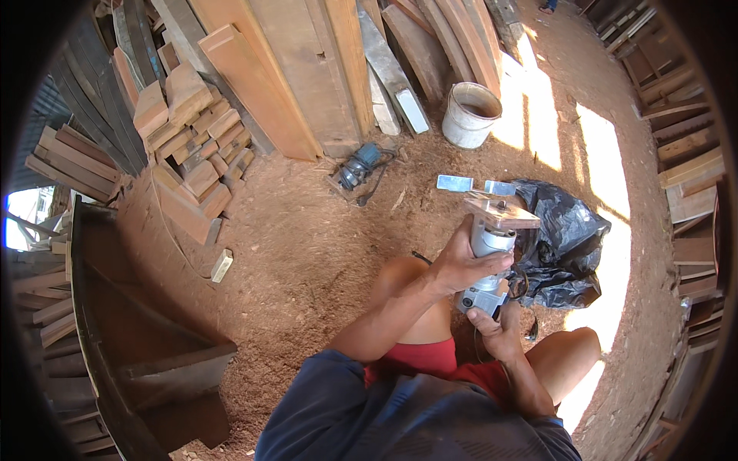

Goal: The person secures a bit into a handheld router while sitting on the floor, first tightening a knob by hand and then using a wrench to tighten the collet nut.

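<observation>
A silver trim router (492, 244) is held up over my lap, its square wooden base plate (503, 212) at the top. My left hand (463, 263) is wrapped round its cylindrical body. Lower down, my right hand (498, 330) grips the end with the small round dark fitting, its thumb on the casing; some of its fingers are hidden behind the tool. Just beyond the router lies a black plastic bag (565, 238), crumpled on the ground. A light blue flat piece (455, 183) shows to the left of the base plate.
A blue-green power tool (361, 165) with a dark cord lies on the sawdust-covered ground. Beyond it are a white bucket (467, 127) and leaning boards (307, 69). Wood blocks (196, 115) are stacked at left, near a dark curved wooden piece (154, 330). More timber (692, 165) lines the right.
</observation>
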`<state>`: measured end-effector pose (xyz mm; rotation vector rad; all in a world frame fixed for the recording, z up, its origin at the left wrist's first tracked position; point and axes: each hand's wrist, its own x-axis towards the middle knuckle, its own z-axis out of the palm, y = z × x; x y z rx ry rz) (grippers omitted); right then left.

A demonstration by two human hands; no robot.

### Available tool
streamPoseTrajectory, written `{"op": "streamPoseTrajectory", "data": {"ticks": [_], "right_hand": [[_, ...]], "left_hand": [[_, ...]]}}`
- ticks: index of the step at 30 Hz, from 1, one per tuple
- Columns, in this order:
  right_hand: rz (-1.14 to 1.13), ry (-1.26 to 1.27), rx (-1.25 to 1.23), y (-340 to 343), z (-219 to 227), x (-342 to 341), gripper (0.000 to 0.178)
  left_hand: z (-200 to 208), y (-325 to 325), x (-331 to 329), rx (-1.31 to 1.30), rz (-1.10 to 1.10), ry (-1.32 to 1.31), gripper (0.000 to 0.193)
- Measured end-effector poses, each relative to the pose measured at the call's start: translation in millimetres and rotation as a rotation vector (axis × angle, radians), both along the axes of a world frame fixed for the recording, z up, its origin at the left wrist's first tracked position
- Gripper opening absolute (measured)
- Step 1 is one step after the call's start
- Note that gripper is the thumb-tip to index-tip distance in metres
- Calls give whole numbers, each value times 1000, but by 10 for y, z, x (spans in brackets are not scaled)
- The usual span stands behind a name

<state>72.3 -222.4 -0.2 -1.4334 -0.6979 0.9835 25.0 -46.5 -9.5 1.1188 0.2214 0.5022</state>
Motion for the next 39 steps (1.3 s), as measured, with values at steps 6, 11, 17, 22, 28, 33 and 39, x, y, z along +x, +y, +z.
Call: {"op": "streamPoseTrajectory", "data": {"ticks": [6,11,17,22,28,33,39], "right_hand": [[18,27,-86,-5,-83,8,50],[14,276,48,38,-165,114,67],[-5,180,31,140,-331,123,77],[21,134,52,220,-397,100,78],[17,163,34,369,-331,28,78],[9,114,55,450,-263,-41,76],[40,103,7,384,-411,73,77]], "left_hand": [[-46,43,-3,8,19,-8,72],[-20,105,-110,-51,7,-51,78],[-121,143,-158,-131,71,-107,79],[-111,237,-239,-106,157,-120,77],[-108,364,-346,-134,194,-126,70],[-140,415,-357,-110,197,-133,76],[-189,390,-322,-99,224,-84,72]]}}
